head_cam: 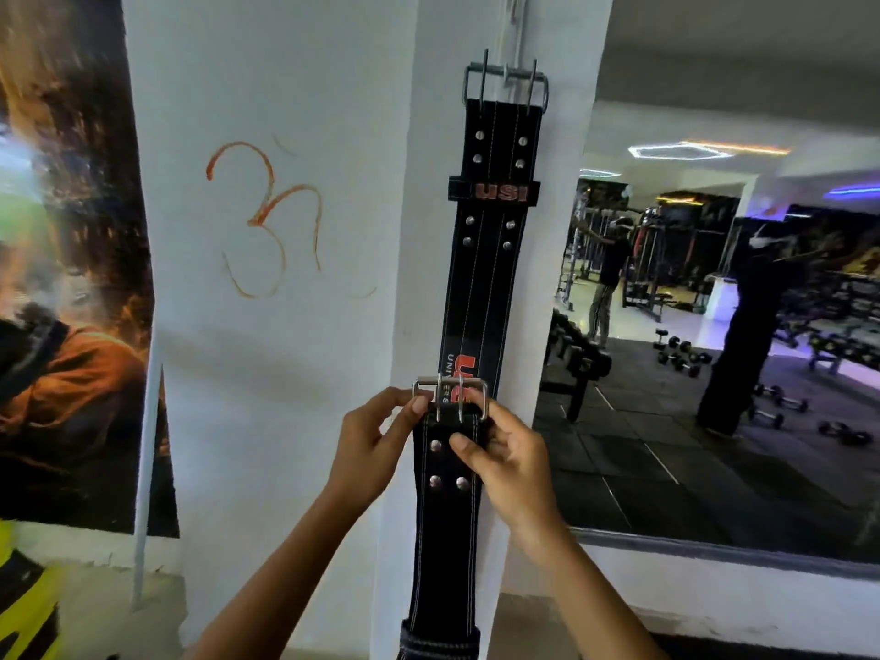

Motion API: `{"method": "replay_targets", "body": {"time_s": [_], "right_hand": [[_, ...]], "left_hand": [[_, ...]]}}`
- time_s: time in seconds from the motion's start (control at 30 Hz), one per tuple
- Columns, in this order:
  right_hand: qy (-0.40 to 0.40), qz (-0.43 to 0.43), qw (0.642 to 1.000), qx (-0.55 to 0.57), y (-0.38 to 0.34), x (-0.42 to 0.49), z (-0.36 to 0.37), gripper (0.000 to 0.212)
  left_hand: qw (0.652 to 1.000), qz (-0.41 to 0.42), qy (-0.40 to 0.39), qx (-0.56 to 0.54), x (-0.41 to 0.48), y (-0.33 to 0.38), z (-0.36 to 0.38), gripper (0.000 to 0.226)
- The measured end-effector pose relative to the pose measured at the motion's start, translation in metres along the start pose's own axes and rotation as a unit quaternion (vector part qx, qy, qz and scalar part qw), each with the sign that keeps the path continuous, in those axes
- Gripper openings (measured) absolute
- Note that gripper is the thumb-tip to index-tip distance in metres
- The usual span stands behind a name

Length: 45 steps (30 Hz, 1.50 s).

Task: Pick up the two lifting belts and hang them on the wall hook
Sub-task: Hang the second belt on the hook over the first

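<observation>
One belt (493, 240) hangs on the hook (507, 72). Below it, our left hand (369, 450) and right hand (507, 462) pinch the second belt (445, 526) at its buckle (450, 397); we lift, seat buckle over hook.

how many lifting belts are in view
2. One belt hangs by its buckle high on the white pillar. The second belt is lower, its buckle end held by left hand and right hand.

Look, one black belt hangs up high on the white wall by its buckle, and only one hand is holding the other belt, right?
Not quite. The head view shows both hands on the second belt: left hand and right hand near its buckle. The first belt does hang on the white wall.
</observation>
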State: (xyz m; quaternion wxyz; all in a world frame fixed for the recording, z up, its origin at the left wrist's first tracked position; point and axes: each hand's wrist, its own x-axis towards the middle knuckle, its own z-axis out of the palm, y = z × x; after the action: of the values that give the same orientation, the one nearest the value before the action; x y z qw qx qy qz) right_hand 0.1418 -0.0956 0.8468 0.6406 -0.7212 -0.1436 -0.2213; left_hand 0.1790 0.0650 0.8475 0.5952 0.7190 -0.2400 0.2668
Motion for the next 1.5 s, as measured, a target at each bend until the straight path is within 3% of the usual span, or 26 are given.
{"method": "replay_targets", "body": {"time_s": [0.23, 0.47, 0.7, 0.9, 1.07, 1.27, 1.5], "right_hand": [[0.045, -0.047, 0.998, -0.001, -0.035, 0.065, -0.027, 0.058], [0.048, -0.147, 0.988, -0.003, -0.093, 0.151, -0.053, 0.060], [0.074, -0.245, 0.967, -0.002, -0.160, 0.241, -0.055, 0.066], [0.127, -0.288, 0.948, -0.042, -0.225, 0.320, -0.052, 0.066], [0.128, -0.269, 0.953, -0.056, -0.256, 0.361, -0.047, 0.064], [0.152, -0.240, 0.957, -0.049, -0.247, 0.388, -0.043, 0.066], [0.141, -0.228, 0.953, -0.145, -0.248, 0.396, -0.047, 0.058]], "left_hand": [[0.997, 0.071, -0.008, -0.023, 0.080, 0.029, 0.032, 0.019], [0.979, 0.201, 0.005, 0.025, 0.176, 0.073, 0.045, 0.026], [0.946, 0.287, 0.086, 0.125, 0.272, 0.138, 0.035, 0.035], [0.918, 0.257, 0.174, 0.245, 0.359, 0.198, 0.029, 0.037], [0.945, 0.186, 0.195, 0.187, 0.411, 0.221, 0.030, 0.032], [0.962, 0.138, 0.158, 0.174, 0.449, 0.212, 0.035, 0.032], [0.972, 0.118, 0.163, 0.118, 0.464, 0.194, 0.038, 0.037]]}}
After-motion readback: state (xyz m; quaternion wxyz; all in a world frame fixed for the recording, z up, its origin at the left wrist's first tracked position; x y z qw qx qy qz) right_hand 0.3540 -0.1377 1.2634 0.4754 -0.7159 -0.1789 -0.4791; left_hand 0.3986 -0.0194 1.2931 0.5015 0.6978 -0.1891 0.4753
